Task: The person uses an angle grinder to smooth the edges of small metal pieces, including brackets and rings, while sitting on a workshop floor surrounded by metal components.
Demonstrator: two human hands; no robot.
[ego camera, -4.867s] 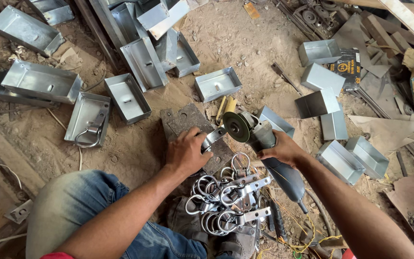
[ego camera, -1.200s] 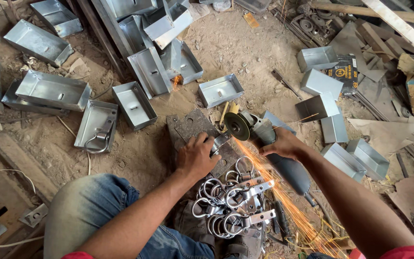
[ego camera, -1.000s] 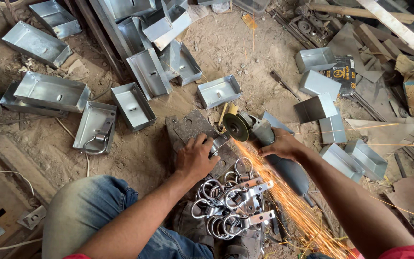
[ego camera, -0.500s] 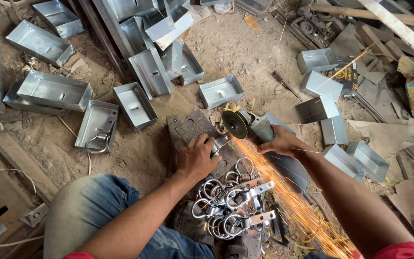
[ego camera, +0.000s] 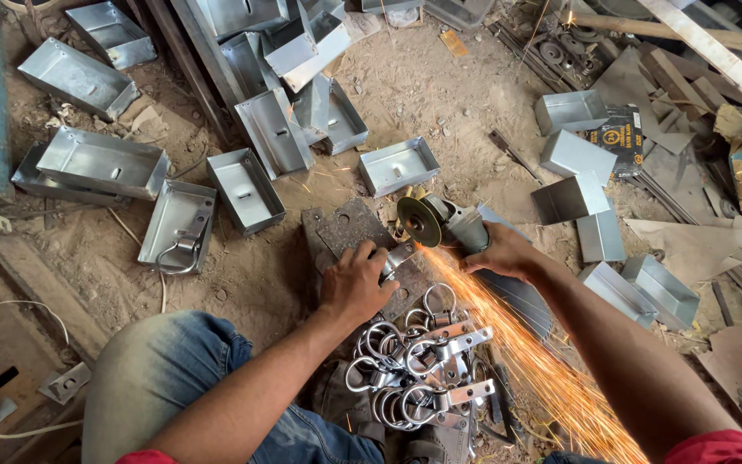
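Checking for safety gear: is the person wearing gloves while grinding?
No, the left hand and right hand on the grinder are bare.

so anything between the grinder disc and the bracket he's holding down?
Nothing visible. The left hand pins the small metal bracket on the dark steel plate, while the right hand holds the angle grinder. Its disc meets the bracket's edge directly, where the sparks start. The pile of ring clamps lies nearer the person, clear.
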